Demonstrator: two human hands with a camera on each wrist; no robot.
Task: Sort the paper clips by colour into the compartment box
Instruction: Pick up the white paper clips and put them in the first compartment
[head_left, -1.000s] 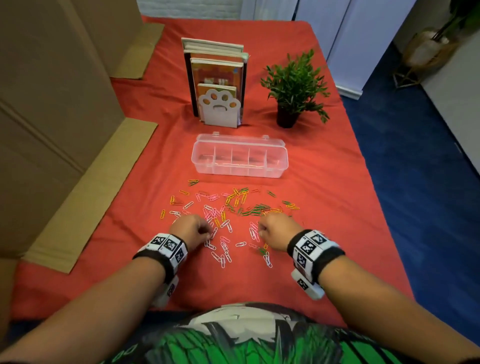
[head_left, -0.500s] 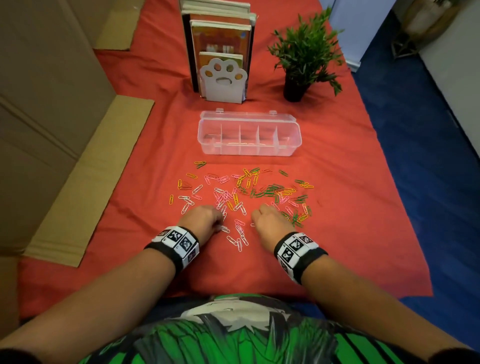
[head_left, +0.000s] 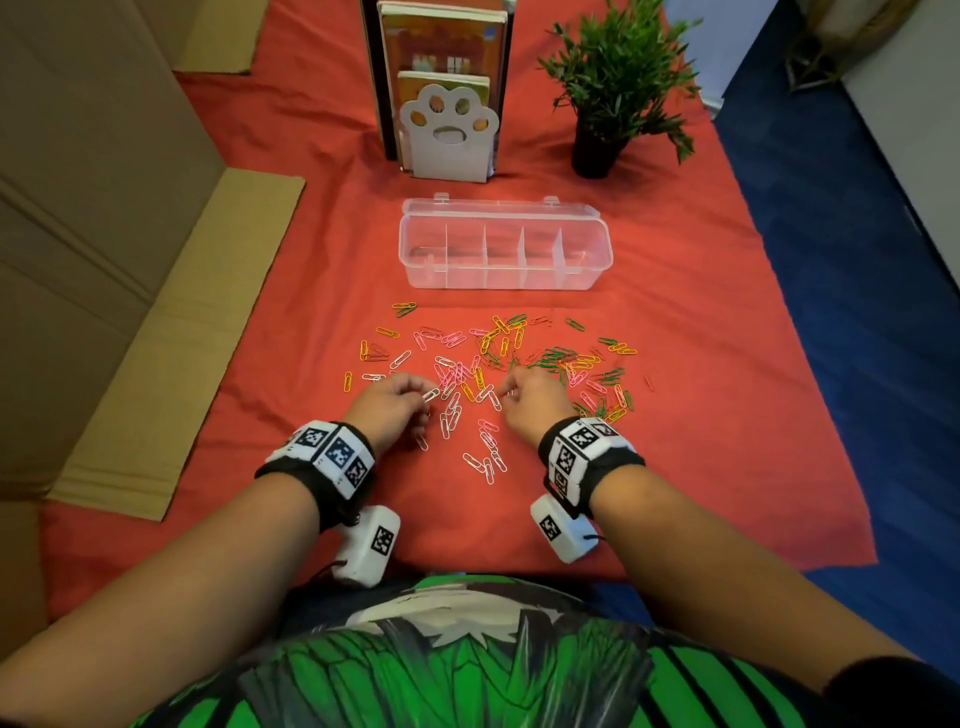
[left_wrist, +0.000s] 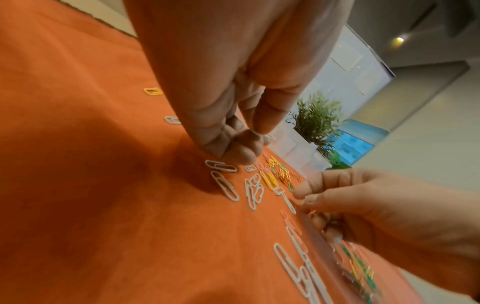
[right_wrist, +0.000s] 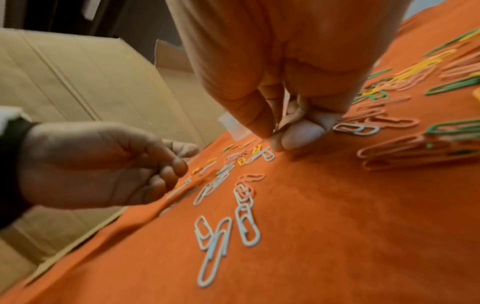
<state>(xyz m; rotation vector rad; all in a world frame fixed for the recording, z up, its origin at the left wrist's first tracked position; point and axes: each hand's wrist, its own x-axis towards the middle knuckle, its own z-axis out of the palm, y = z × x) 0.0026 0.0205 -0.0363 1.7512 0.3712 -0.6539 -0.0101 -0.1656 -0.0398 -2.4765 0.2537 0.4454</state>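
**Both hands among the scattered clips**

Red cloth covers the surface (head_left: 675, 415), and the paper clips (head_left: 498, 364) lie loose on it in white, pink, yellow and green, spread just ahead of and between the two hands. The left hand (head_left: 389, 405) has its fingers curled and pinches a white clip (head_left: 430, 394) between thumb and fingertip, just above the cloth. The right hand (head_left: 530, 400) is also curled, its fingertips pressed together low over the clips; the wrist view suggests something thin between them, but I cannot tell what. Beyond both hands, past the clips, the clear compartment box (head_left: 506, 249) sits open. Farther still stand books in a paw-shaped bookend (head_left: 449, 132) and, ahead of the right hand, a small potted plant (head_left: 618, 83). Cardboard (head_left: 104, 208) lies out beyond the left hand.
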